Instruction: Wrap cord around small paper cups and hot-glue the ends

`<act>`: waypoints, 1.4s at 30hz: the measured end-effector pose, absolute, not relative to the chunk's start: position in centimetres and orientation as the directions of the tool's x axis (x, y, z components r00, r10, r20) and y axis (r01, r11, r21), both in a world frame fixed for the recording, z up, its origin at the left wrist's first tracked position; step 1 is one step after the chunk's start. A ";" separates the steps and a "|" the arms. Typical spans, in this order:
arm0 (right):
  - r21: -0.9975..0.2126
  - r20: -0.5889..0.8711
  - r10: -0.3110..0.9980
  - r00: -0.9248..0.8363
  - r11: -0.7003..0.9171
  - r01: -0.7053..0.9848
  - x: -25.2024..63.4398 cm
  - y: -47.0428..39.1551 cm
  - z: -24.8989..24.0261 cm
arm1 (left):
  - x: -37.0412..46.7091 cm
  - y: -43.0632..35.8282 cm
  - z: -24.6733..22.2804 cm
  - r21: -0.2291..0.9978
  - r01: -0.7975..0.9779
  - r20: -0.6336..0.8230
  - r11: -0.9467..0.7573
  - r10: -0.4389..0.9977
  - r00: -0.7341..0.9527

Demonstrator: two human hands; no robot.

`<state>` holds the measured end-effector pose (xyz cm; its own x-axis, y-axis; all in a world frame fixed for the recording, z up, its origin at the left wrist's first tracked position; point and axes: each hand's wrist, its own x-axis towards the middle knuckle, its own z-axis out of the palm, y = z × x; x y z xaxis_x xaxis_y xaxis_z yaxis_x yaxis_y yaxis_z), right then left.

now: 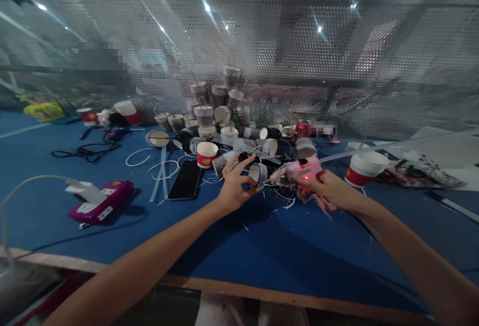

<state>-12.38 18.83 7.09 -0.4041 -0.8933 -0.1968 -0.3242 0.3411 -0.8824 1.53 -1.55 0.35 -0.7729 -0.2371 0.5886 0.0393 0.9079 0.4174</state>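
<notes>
Your left hand's (237,186) grip pinches one wrapped cup (262,174) above the counter (262,251); your right hand's (329,188) grip wraps the pink glue gun (313,168), just beside it. Many handled cups (204,116) look finished; red cups (358,177) stand unwrapped.

Right fingers (315,186) partly hide pink gun (313,165); left forearm (157,261) cropped.

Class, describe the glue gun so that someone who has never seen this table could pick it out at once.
Start at the blue table and find the right hand above it. The glue gun is in that hand's grip. Its pink body and small glowing light set it apart from the cups nearby.
</notes>
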 end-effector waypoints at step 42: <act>-0.836 -0.190 -0.883 -0.429 0.375 -0.400 -12.9 17.6 5.1 | 1.0 -1.6 0.0 0.467 -0.023 0.495 0.884 -0.283 -0.822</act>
<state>-12.95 17.55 5.09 -0.4290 -0.8830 -0.1904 -0.4002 0.3748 -0.8363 1.00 -1.61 -0.03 -0.8216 -0.2829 0.4949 -0.0232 0.8840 0.4668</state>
